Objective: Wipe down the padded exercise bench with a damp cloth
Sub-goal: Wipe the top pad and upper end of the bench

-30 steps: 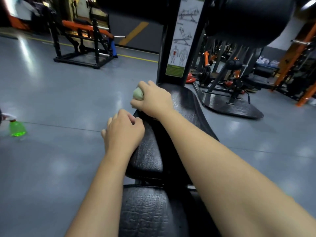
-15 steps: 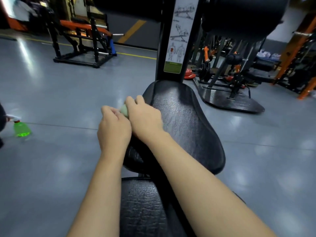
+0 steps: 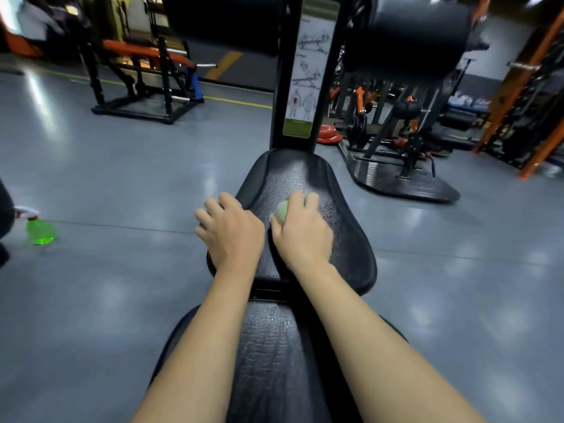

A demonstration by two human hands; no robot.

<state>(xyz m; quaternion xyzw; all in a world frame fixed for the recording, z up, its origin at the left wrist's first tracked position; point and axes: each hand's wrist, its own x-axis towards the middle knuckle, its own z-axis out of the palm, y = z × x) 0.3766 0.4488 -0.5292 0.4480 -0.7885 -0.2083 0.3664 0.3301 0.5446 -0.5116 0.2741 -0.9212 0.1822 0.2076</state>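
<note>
Fingers [image 3: 310, 199] of my right hand [image 3: 300, 239] are curled round the cloth [image 3: 282, 211], a pale green wad pressed onto the seat [image 3: 305, 178], a little left of its middle. My left hand [image 3: 230, 230] sits just beside it, its fingers [image 3: 213, 206] bent over the seat's left rim and gripping it to steady things.

The black vinyl glistens in streaks around and beyond the cloth, so I judge I'm mid-wipe on the seat, with only part of the bench [image 3: 357, 270] done. The near pad [image 3: 274, 346] between my forearms shines in spots too, though I can't tell whether it is fully wiped.

Next I'd want a firm sweep toward the right edge and up to the narrow end by the post [image 3: 305, 87], with the wad flat and the strokes overlapping, then round the rims. A green bottle [image 3: 41, 232] stands on the floor [image 3: 122, 193], well off to my left.
</note>
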